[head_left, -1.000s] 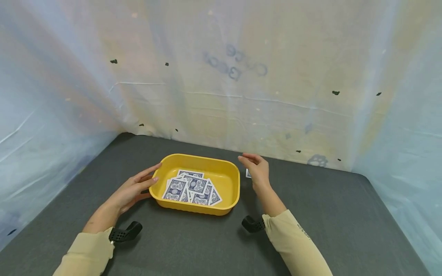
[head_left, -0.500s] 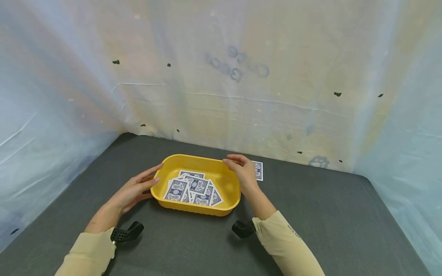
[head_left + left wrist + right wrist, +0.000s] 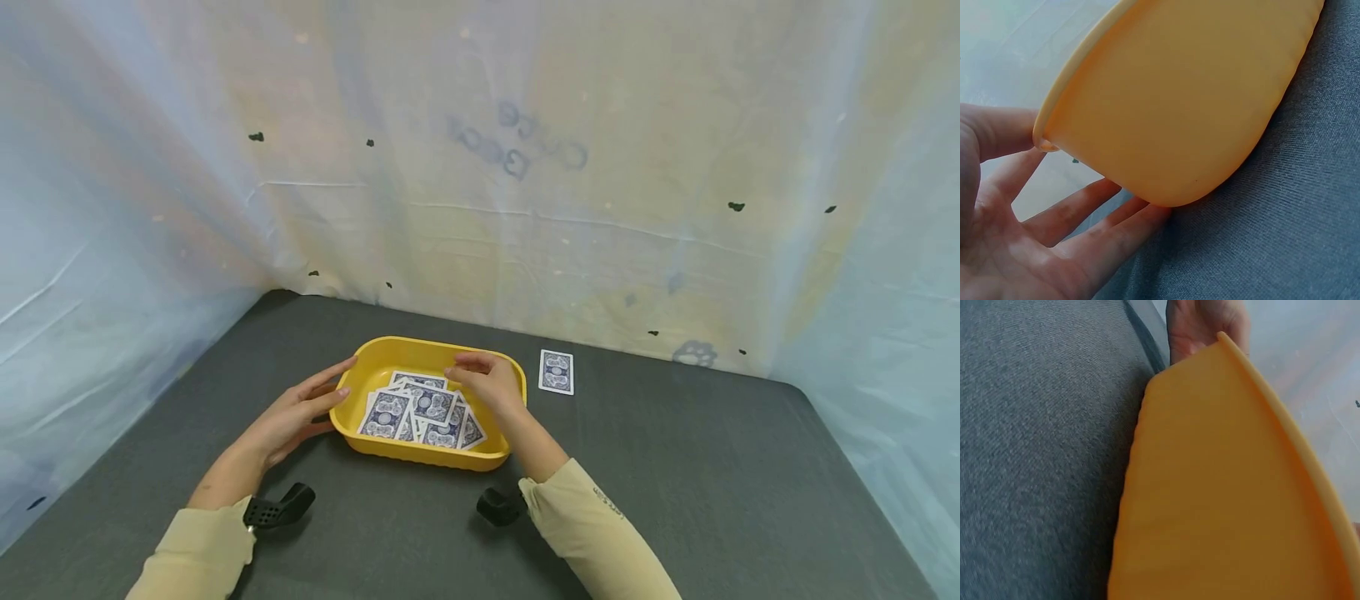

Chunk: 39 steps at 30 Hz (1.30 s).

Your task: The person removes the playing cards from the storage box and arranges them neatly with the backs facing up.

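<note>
At the left end of the yellow tray (image 3: 427, 457), my left hand (image 3: 288, 417) holds its rim and outer wall. The left wrist view has the thumb (image 3: 1007, 131) at the rim and the fingers against the wall. Several playing cards (image 3: 431, 404) lie overlapping inside the tray, blue-patterned backs up. Above the tray's right part is my right hand (image 3: 491, 387), fingers loosely bent, with nothing seen between them. A single playing card (image 3: 557, 372) lies back up on the table, right of the tray. In the right wrist view the tray wall (image 3: 1210, 481) hides most of the right hand.
A dark grey cloth-covered table (image 3: 712, 467) carries everything. Pale translucent sheeting (image 3: 637, 167) rises behind the table and on both sides. Black wrist devices sit at the left wrist (image 3: 279, 507) and the right wrist (image 3: 498, 507).
My right hand has moved left from beside the tray to over it, uncovering the single card on the table. My left hand has stayed at the tray's end.
</note>
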Tool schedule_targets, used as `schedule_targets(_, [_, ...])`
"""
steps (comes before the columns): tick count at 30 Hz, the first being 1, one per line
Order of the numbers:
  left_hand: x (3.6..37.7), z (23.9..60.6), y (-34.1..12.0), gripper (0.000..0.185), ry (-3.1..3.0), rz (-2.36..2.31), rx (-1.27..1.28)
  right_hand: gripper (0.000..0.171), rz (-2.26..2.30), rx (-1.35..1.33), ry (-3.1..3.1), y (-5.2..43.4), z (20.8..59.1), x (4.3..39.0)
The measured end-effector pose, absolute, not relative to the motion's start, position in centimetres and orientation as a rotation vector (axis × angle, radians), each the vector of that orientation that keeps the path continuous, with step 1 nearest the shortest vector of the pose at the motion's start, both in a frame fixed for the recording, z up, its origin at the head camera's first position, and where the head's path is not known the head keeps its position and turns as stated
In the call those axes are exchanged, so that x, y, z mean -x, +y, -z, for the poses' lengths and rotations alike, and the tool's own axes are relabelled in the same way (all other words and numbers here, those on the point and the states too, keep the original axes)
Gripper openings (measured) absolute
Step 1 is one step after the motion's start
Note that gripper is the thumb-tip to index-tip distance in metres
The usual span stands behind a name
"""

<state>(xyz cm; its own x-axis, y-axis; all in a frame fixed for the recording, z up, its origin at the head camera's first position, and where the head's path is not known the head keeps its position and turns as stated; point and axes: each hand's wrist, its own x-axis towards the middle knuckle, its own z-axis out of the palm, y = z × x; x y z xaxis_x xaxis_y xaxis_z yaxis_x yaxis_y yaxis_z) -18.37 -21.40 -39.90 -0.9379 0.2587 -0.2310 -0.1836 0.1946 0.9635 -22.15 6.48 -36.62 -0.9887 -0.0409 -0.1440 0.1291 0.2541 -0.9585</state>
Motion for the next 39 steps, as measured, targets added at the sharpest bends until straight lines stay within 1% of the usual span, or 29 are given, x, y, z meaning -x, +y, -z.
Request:
schedule_targets(9, [18.3, 39.9, -21.3, 0.065, 2.12, -1.81, -0.093, 0.042, 1.615, -0.03, 2.404, 5.9, 37.4, 22.4])
schedule_targets(16, [18.2, 40.2, -21.2, 0.066, 2.141, -1.801, -0.101, 0.045, 1.441, 0.08, 2.44, 5.9, 37.9, 22.4])
schedule_targets(21, [18.1, 40.2, -21.5, 0.066, 2.136, -1.799, -0.107, 0.047, 1.421, 0.111, 2.45, 5.6, 38.1, 22.1])
schedule_targets(28, [18.0, 40.0, -21.6, 0.067, 2.139, -1.794, -0.095, 0.055, 1.331, 0.145, 2.507, 5.2, 38.3, 22.0])
schedule_targets(39, [18.3, 39.7, -21.4, 0.065, 2.13, -1.797, -0.089, 0.056, 1.115, 0.243, 2.678, 5.0, 38.4, 22.2])
